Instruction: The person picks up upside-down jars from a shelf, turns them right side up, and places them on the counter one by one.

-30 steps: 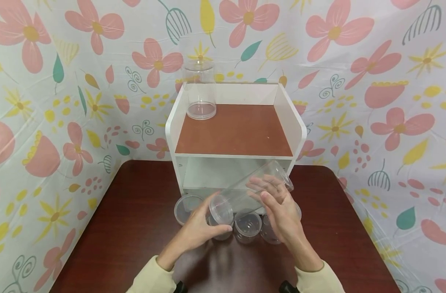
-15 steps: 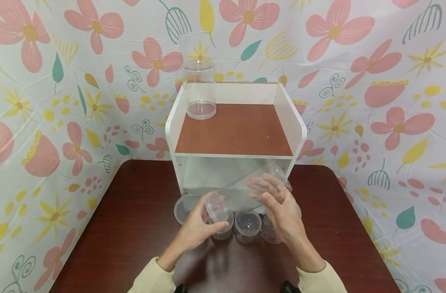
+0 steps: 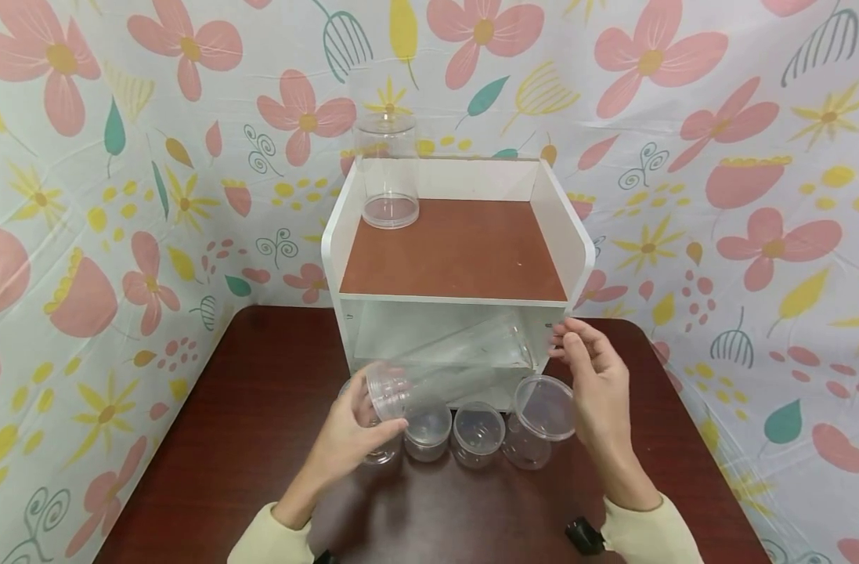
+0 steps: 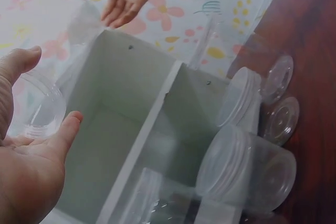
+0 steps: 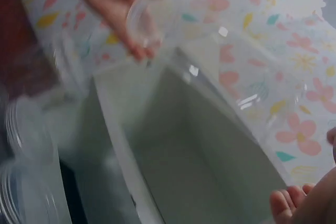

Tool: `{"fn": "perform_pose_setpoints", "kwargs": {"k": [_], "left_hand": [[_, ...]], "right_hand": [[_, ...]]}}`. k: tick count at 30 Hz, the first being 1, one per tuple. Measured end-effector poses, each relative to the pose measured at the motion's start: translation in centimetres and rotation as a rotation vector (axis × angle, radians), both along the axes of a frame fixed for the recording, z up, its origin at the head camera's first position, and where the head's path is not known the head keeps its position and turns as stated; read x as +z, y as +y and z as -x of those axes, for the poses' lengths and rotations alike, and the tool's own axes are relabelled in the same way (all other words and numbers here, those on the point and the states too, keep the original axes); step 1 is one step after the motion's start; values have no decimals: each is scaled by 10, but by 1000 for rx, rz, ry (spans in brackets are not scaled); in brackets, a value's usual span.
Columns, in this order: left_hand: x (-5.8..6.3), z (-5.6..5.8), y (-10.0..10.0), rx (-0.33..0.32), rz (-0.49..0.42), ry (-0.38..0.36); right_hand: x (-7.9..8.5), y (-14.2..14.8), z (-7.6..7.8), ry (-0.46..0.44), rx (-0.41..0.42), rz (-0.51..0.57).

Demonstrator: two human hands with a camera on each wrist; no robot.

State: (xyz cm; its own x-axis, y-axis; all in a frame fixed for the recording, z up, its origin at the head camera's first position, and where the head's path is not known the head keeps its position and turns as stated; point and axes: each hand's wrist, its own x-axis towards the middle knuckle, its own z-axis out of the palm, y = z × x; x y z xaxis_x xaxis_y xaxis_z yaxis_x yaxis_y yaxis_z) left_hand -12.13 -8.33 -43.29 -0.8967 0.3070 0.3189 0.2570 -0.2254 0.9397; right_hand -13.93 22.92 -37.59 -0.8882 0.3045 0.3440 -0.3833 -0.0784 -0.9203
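Observation:
A tall clear plastic jar [image 3: 464, 364] lies tilted in the air in front of the white shelf's lower opening. My left hand [image 3: 341, 439] grips it by its ridged end, thumb on the near side and fingers behind. In the left wrist view that round end [image 4: 44, 103] shows between thumb and fingers. The far end points up to the right. My right hand [image 3: 601, 392] is apart from the jar, fingers loosely bent and holding nothing, beside the shelf's right side. In the right wrist view its fingertips [image 5: 283, 203] are at the lower right, away from the jar.
The white shelf unit [image 3: 577, 251] has a brown top [image 3: 457, 258] with one clear jar [image 3: 390, 172] upright at its back left. Several clear jars stand before the shelf on the dark table [image 3: 260, 439], including a taller one [image 3: 544, 407] at right. Floral cloth [image 3: 753, 196] hangs behind.
My right hand has come off the jar's far end and moved right. The left hand has moved slightly left with the jar, which lies at a flatter tilt.

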Motion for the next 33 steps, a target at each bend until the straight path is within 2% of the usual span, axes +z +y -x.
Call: {"fn": "perform_pose_setpoints", "kwargs": {"k": [3, 6, 15, 19, 26, 33], "left_hand": [[3, 0, -7, 17, -11, 47], [7, 0, -13, 36, -9, 74], [23, -1, -31, 63, -20, 125], [30, -3, -39, 88, -9, 143], [40, -5, -54, 107, 15, 176], [48, -10, -70, 174, 56, 183]], "right_hand": [[-2, 7, 6, -56, -159, -145], [-7, 13, 14, -76, -230, -262], [-21, 22, 38, -104, -256, -514], [-25, 22, 47, -97, -298, -613], [-31, 22, 58, -48, -330, -667], [-34, 20, 61, 4, -348, -695]]}}
